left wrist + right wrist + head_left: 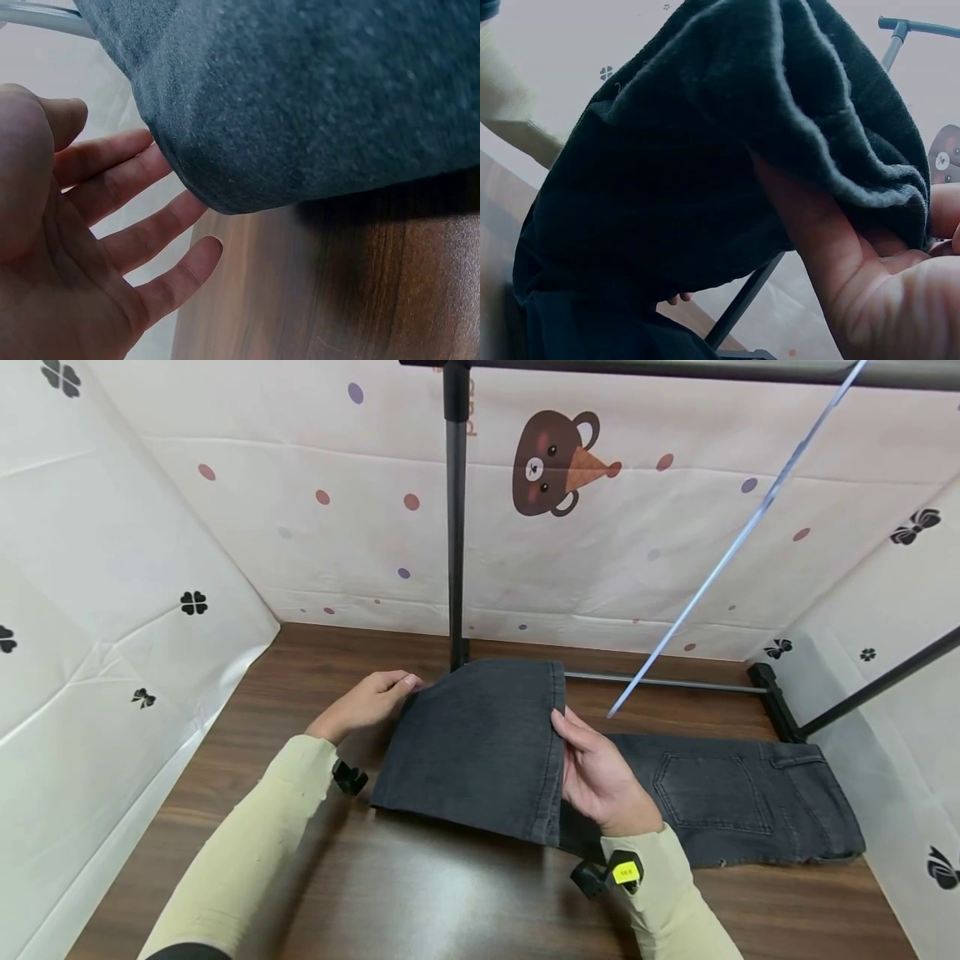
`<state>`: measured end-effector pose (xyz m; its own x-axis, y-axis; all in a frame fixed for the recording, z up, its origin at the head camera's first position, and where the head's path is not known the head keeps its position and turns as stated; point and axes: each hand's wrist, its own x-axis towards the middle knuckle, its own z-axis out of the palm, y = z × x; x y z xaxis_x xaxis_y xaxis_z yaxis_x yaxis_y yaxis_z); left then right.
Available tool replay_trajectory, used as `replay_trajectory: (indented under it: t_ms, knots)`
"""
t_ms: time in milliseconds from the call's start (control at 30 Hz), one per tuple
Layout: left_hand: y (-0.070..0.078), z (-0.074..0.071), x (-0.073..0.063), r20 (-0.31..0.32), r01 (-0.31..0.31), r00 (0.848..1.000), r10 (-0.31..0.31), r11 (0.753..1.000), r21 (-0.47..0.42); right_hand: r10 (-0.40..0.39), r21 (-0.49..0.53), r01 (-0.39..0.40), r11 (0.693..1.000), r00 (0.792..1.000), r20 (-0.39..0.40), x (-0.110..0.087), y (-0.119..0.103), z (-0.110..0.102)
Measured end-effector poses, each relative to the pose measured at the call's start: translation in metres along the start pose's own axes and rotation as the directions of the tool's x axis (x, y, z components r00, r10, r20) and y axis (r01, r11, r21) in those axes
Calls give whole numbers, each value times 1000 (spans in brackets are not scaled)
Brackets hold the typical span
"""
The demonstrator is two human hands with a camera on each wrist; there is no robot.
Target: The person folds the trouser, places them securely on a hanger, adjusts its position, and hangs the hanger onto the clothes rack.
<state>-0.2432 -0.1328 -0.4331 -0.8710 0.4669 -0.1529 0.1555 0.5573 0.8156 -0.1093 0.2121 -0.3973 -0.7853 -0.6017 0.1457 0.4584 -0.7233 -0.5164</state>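
Note:
A pair of dark grey jeans (712, 793) lies across the wooden surface, with a back pocket facing up on the right. The leg end is folded up and raised off the surface at the middle. My right hand (603, 772) grips the leg's hem, thumb on the near side; in the right wrist view the layered hem (810, 127) bunches at the thumb. At the fold's left edge is my left hand (375, 702), its fingertips (199, 259) extended against and partly behind the denim, thumb apart from it.
A black rack post (456, 527) rises behind the jeans, with a bar (675, 370) along the top. A light blue strip (735, 543) hangs slantwise from that bar. White patterned sheets (345, 543) enclose the back and sides of the wooden surface (420, 902).

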Motion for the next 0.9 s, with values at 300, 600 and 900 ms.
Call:
replay_trajectory:
  t_ms: [300, 600, 900]
  knots:
    - [-1, 2, 1, 10, 1, 1000, -1, 1000, -6, -1, -12, 1, 1000, 1000, 25, -3, -3, -1]
    - [0, 3, 3, 27, -18, 999, 18, 1000, 4, -13, -8, 14, 1000, 999, 30, -10, -9, -3]
    - [-1, 5, 5, 43, -48, 998, 47, 998, 35, -15, 1, 15, 1000, 998, 55, -15, -13, -8]
